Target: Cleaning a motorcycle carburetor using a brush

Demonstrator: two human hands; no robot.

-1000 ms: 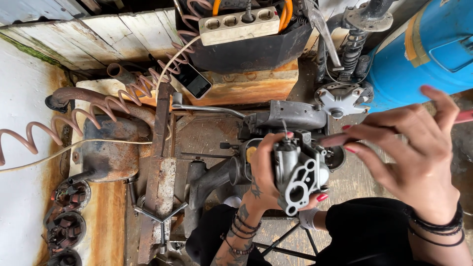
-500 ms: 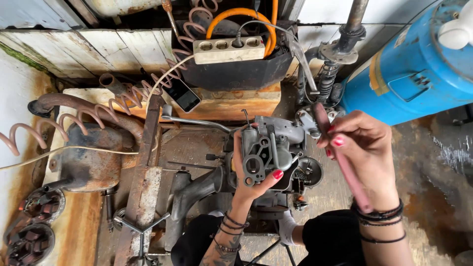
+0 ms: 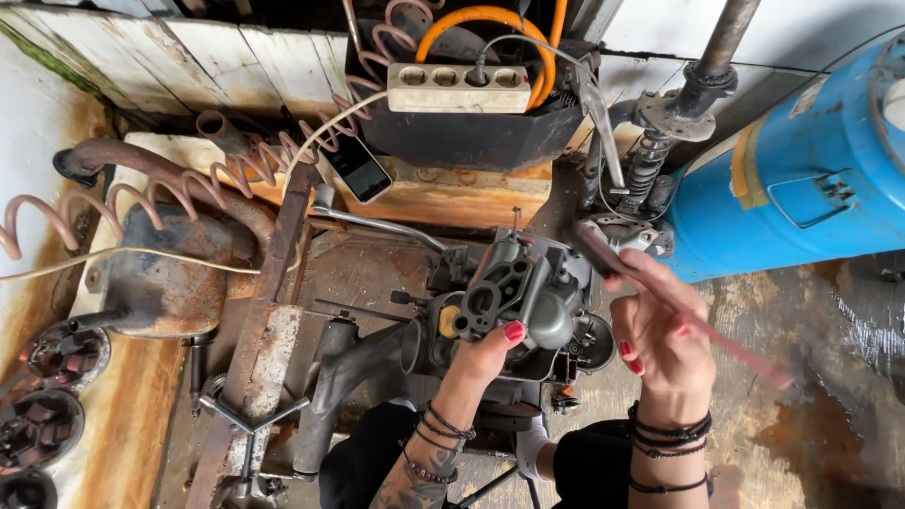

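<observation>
Your left hand [image 3: 490, 353] is wrapped around the underside of the grey metal carburettor [image 3: 514, 292], thumb pressed against its flanged face, so the ported side tilts up toward you where you can see into it. It is lifted off the desk [image 3: 377, 273], just above the engine parts below, which leaves room to turn it.

Your right hand [image 3: 660, 335], at three o'clock from the carburettor, pinches a thin reddish tool [image 3: 688, 316] between thumb and curled fingers. The tool runs on a slant, its dark tip at about eleven o'clock close by the carburettor's upper right corner; it is motion-blurred, so I cannot tell whether it touches. Held that far back, the long shaft gives you reach into the body.

Further out: a curved metal pipe [image 3: 353, 377] lies at eight o'clock, a phone [image 3: 356, 168] leans at eleven o'clock, a cream power strip [image 3: 459, 88] sits at twelve o'clock on a black box, and a blue tank [image 3: 801, 179] stands at two o'clock.
</observation>
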